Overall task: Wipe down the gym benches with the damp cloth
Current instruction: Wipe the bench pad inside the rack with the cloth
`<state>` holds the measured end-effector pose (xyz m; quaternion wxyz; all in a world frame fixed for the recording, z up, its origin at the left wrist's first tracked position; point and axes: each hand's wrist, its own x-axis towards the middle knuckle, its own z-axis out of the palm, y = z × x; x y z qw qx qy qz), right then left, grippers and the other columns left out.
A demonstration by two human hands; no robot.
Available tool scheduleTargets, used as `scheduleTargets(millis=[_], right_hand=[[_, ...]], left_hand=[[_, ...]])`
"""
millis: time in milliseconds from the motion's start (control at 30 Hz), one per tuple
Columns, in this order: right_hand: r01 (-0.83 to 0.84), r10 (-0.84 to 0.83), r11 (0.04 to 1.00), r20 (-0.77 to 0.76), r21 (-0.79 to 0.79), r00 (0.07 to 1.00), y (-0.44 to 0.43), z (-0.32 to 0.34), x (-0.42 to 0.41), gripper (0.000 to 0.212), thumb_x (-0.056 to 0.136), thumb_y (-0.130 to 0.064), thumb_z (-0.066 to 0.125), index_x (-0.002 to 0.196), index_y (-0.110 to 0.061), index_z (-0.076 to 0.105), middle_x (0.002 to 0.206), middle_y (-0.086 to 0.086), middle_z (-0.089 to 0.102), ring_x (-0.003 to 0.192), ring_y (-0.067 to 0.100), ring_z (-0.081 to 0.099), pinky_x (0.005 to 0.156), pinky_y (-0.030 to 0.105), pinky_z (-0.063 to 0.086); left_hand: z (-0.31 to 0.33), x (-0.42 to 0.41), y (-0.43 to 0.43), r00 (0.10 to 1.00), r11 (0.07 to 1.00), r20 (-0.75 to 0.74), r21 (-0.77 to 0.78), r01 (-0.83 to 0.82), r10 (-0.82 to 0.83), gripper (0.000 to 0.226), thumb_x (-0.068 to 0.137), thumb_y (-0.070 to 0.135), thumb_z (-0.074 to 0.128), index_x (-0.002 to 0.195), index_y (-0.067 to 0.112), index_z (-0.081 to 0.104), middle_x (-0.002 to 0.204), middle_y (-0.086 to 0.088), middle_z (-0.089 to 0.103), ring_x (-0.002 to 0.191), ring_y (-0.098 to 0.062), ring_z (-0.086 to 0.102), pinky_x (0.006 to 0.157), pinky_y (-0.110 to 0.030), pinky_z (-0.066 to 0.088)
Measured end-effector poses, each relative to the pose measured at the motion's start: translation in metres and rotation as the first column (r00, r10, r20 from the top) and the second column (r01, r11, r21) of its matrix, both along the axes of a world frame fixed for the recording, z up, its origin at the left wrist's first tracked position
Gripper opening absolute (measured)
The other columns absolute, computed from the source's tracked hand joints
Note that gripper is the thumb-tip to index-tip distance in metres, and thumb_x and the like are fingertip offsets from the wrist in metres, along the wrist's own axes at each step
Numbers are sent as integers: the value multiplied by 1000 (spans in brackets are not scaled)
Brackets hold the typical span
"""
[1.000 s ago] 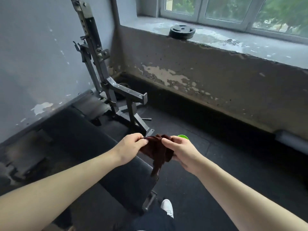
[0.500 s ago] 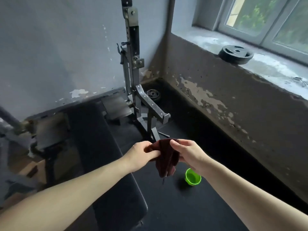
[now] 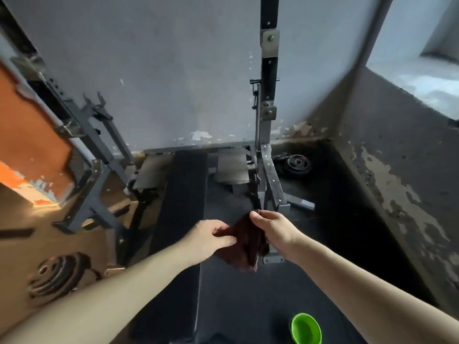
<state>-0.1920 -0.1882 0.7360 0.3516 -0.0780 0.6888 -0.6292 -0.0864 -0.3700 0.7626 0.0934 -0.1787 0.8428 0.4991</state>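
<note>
Maroon cloth (image 3: 244,244): bunched, hanging at centre frame, just right of the bench (image 3: 183,194) and clear of it.
Left hand (image 3: 211,235): pinches the cloth's left side.
Right hand (image 3: 273,228): fingertips pinch its top corner.
Bench: dark pad running up the centre to the wall (image 3: 173,83).
Bowl (image 3: 306,328): green, on the floor (image 3: 248,306), lower right.
Risk: loose pinches could drop the cloth on the floor; a stray step could tip the bowl.

The small green plastic bowl (image 3: 306,328) is clipped by the bottom edge. The left hand (image 3: 211,235) and right hand (image 3: 273,227) cover parts of the dark maroon cloth (image 3: 244,244). The stack of round weight plates (image 3: 57,276) at left is blurred. The grey steel upright (image 3: 269,58) runs off the top.
</note>
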Motion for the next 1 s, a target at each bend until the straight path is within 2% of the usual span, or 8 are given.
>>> scheduleTargets(millis=[200, 400, 500, 567, 667, 733, 833, 1000], right_hand=[[-254, 268, 962, -167, 105, 949, 33, -2, -51, 19, 77, -7, 86, 89, -12, 73, 75, -3, 73, 71, 14, 69, 64, 26, 55], [-248, 271, 958, -166, 146, 948, 7, -29, -82, 16, 74, -16, 83, 88, -16, 76, 83, 1, 78, 81, 16, 72, 92, 47, 59], [-235, 269, 954, -185, 186, 945, -19, -39, -95, 24, 80, -14, 87, 99, -13, 71, 91, 0, 76, 88, 17, 73, 88, 34, 60], [-209, 268, 944, -220, 256, 938, -38, -43, -100, 35, 79, -21, 88, 103, -14, 64, 94, -2, 69, 85, 15, 66, 73, 22, 53], [-182, 268, 931, -254, 315, 929, -67, -49, -111, 27, 80, -22, 83, 91, -16, 60, 83, -1, 66, 73, 15, 61, 66, 30, 52], [-218, 252, 953, -154, 210, 955, -86, -51, -123, 12, 84, -4, 70, 89, -12, 64, 78, 8, 71, 73, 23, 66, 71, 41, 59], [-379, 380, 925, 2, 34, 925, -116, -47, -138, 36, 75, 8, 50, 102, -7, 69, 76, 25, 71, 70, 33, 64, 67, 42, 49], [-446, 457, 887, -93, 121, 885, -171, -62, -164, 33, 81, -8, 81, 110, -18, 69, 89, -3, 77, 90, 17, 74, 93, 34, 58]], left_hand=[[19, -15, 39, 988, 981, -19, -118, -153, 152, 8, 87, 29, 78, 92, 24, 75, 91, 6, 75, 87, -7, 69, 81, -24, 50], [7, -37, 27, 993, 956, -118, -287, -60, 27, 10, 88, 25, 76, 94, 28, 69, 134, 27, 53, 126, 7, 41, 97, -9, 29], [-4, -48, 9, 989, 943, -145, -333, -10, -41, 21, 87, 20, 76, 91, 35, 62, 144, 33, 46, 139, 6, 29, 106, -9, 22], [-12, -57, -8, 985, 946, -167, -323, -3, -54, 24, 86, 18, 76, 90, 36, 61, 144, 33, 47, 141, 4, 31, 106, -8, 24], [-26, -77, -39, 975, 953, -218, -300, -30, -38, 20, 86, 16, 78, 91, 30, 64, 144, 30, 49, 142, 5, 32, 103, -2, 23], [-36, -94, -62, 970, 955, -241, -296, -34, -40, 17, 85, 14, 79, 89, 25, 66, 144, 27, 50, 143, 5, 32, 107, -2, 21], [-44, -119, -97, 970, 960, -243, -277, -40, -30, 22, 86, 16, 79, 90, 32, 64, 142, 22, 54, 142, 2, 35, 111, -9, 24], [-51, -158, -149, 977, 930, -185, -328, -165, 109, 22, 90, 29, 74, 111, 31, 70, 120, 22, 62, 124, -3, 47, 100, -12, 33]])
